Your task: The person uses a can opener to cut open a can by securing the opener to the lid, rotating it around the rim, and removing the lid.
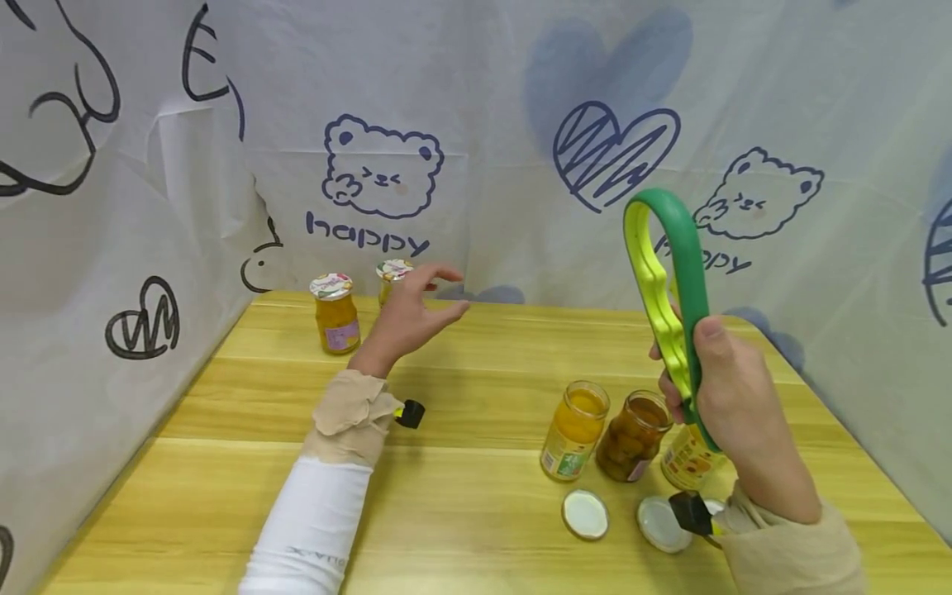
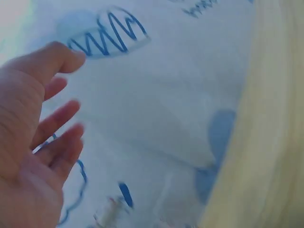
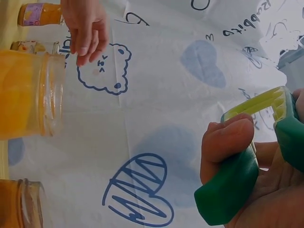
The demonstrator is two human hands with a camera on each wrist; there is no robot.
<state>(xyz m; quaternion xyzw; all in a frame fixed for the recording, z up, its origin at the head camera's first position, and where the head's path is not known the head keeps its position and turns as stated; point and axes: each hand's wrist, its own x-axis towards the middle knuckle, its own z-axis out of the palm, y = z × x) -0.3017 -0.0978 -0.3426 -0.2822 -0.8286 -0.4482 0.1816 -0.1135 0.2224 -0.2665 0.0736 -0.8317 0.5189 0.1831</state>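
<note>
My right hand (image 1: 740, 401) grips a green jar opener (image 1: 692, 281) with a wavy yellow-green inner edge, raised above the jars at the right. In the right wrist view, fingers curl round the opener's green handles (image 3: 230, 185). Over the far left of the table, my left hand (image 1: 411, 321) has its thumb and fingers spread in a loose curve, holding nothing. Next to it stands a lidded jar (image 1: 338, 321) of orange contents with a purple label. Behind the fingers, a second lidded jar (image 1: 392, 271) is mostly hidden.
Lidless jars, one yellow-orange (image 1: 573, 434) and one dark brown (image 1: 630, 442), stand at the right. A third jar (image 1: 690, 461) has its top hidden by my right hand. Loose lids (image 1: 585, 514) lie in front. Printed white cloth (image 1: 498, 207) rises behind the table (image 1: 461, 512).
</note>
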